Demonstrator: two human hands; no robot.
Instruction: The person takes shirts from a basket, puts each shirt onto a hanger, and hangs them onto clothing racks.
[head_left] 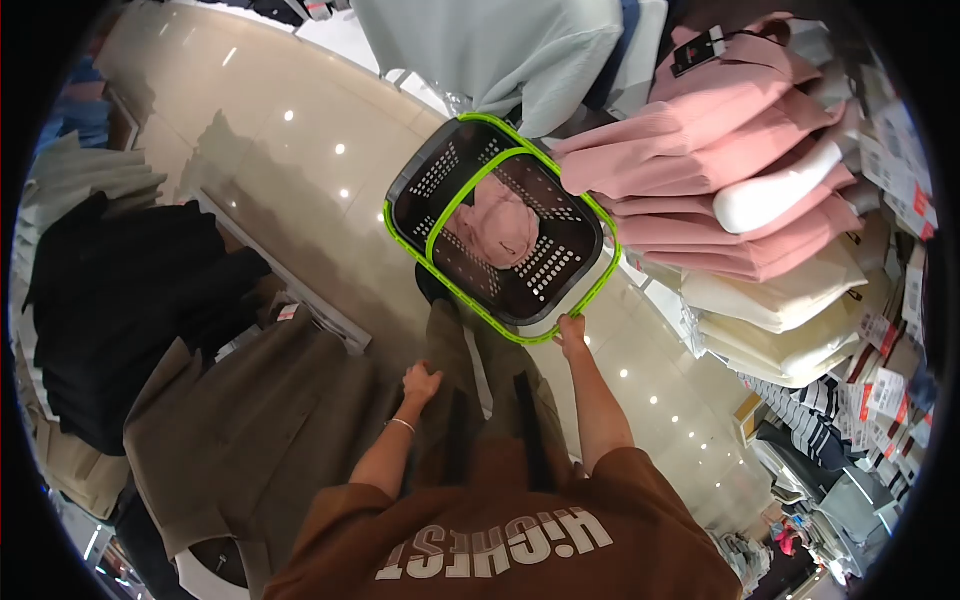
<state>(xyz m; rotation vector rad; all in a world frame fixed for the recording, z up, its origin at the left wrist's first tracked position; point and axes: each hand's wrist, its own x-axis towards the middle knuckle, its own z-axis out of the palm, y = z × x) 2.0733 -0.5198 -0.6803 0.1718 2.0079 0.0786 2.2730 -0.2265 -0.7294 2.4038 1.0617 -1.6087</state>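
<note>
A black shopping basket [545,275] with perforated sides and bright green handles is in front of my legs. My right hand [570,335] is closed around the near green handle [535,338]. A crumpled pink garment [497,228] lies at the bottom of the basket; its exact kind cannot be made out. The other green handle [447,205] crosses over the basket's opening. My left hand [422,382], with a thin bracelet at the wrist, hangs apart from the basket. Its fingers are curled in loosely, and nothing shows in them. It is nearest to the brown garment on the left.
Pink knit tops [690,140] hang close by the basket's right side, with cream tops [785,300] below. Pale grey-blue clothing [490,50] hangs beyond it. Black tops [130,290] and a brown collared garment [245,430] line the left. Glossy floor tiles [300,130] run between the racks.
</note>
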